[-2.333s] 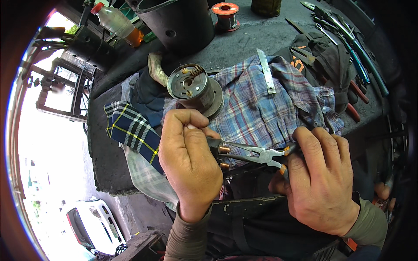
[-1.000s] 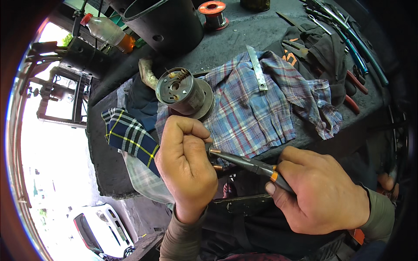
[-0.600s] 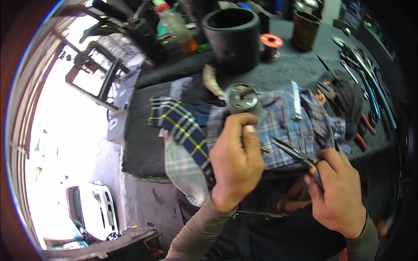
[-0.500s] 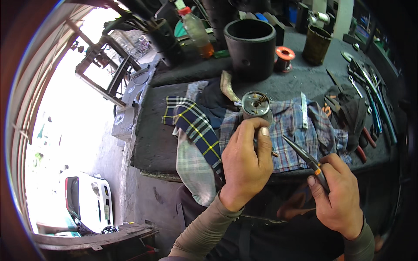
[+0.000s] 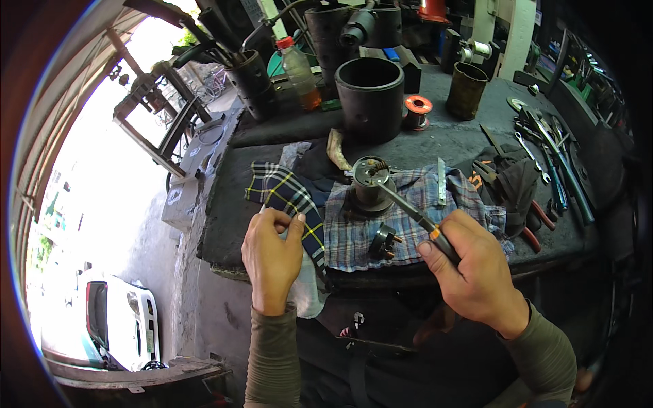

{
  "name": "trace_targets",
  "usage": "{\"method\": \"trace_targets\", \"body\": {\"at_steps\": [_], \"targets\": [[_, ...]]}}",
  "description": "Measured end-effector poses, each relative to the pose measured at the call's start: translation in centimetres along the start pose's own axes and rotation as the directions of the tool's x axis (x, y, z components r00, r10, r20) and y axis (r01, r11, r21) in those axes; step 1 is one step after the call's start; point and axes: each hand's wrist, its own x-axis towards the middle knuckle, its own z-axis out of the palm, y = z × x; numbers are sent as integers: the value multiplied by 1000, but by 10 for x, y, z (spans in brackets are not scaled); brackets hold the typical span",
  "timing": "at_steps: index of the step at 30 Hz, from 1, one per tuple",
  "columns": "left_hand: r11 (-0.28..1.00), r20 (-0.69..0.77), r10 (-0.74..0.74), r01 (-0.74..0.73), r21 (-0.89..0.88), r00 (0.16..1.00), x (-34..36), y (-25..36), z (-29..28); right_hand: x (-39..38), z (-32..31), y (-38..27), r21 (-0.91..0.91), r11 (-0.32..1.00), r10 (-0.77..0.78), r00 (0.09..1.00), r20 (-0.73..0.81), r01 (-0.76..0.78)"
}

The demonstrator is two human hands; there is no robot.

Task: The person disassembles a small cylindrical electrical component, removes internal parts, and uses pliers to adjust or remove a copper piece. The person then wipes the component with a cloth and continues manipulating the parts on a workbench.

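A cylindrical metal motor-like part (image 5: 371,194) stands upright on a blue and red plaid cloth (image 5: 415,248), its open top showing inner fittings. My right hand (image 5: 469,272) is closed round a slim pointed tool (image 5: 407,207) with a black and orange handle. The tool's tip reaches the rim of the metal part; whether it touches is unclear. My left hand (image 5: 272,262) is held over the navy and yellow checked cloth (image 5: 299,197), thumb and fingers drawn together; anything between them is too small to see. A black round piece with copper-coloured studs (image 5: 385,241) lies nearer me.
Behind stand a black cylinder (image 5: 369,112), a solder-like wire spool (image 5: 417,111), a rusty can (image 5: 466,92) and a red-capped bottle (image 5: 298,73). A steel ruler (image 5: 441,181) lies on the plaid cloth. Wrenches and pliers (image 5: 564,170) crowd the bench's right side.
My left hand has moved off the metal part toward the left. The pointed tool in my right hand has come to the part's rim. The studded black piece now shows on the cloth.
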Motion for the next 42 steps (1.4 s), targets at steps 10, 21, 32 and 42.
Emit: {"method": "trace_targets", "body": {"at_steps": [10, 21, 32, 42], "targets": [[998, -6, -49, 49, -34, 999, -9, -8, -25, -23, 0, 5, 386, 854, -334, 937, -107, 348], [995, -55, -7, 2, -101, 998, -4, -13, -5, -29, -24, -1, 310, 886, -376, 926, 41, 346], [929, -118, -34, -12, -369, 992, 11, -14, -1, -39, -13, -9, 393, 876, -319, 947, 40, 278], [-545, 343, 187, 388, -744, 921, -41, -85, -5, -31, -14, 4, 413, 855, -339, 941, -12, 313]]}}
